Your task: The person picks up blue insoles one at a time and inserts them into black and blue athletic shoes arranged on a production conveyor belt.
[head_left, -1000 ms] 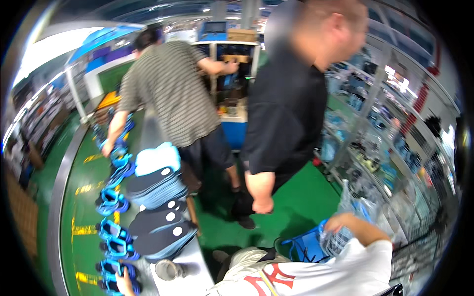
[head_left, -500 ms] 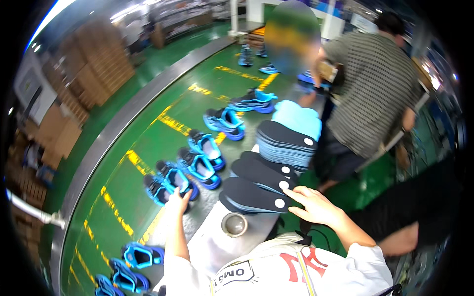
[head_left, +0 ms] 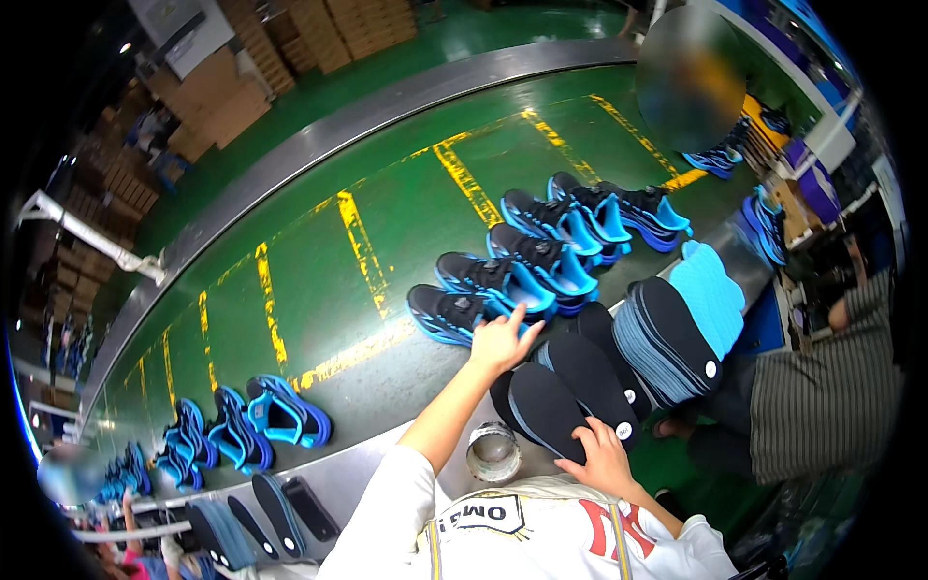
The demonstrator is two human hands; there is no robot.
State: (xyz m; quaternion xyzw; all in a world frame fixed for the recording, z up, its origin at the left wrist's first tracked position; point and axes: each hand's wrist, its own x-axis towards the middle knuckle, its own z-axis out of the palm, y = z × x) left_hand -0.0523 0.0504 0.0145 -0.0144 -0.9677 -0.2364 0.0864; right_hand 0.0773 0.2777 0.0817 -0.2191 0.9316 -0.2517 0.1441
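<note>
Head view: the left hand [head_left: 498, 343], its grip loosely spread, is at the heel of the end black-and-blue shoe [head_left: 447, 316] on the green surface [head_left: 319, 300]; the right hand [head_left: 606, 462], fingers curved, touches a black insole [head_left: 546, 401] near a cup [head_left: 493, 452]; whether either has hold, I cannot tell

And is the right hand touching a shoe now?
No, the right hand is at the black insoles, apart from the shoes.

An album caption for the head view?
Left fingers at a blue-and-black shoe, right fingers at flat black insoles, beside a yellow-marked green belt.
</note>
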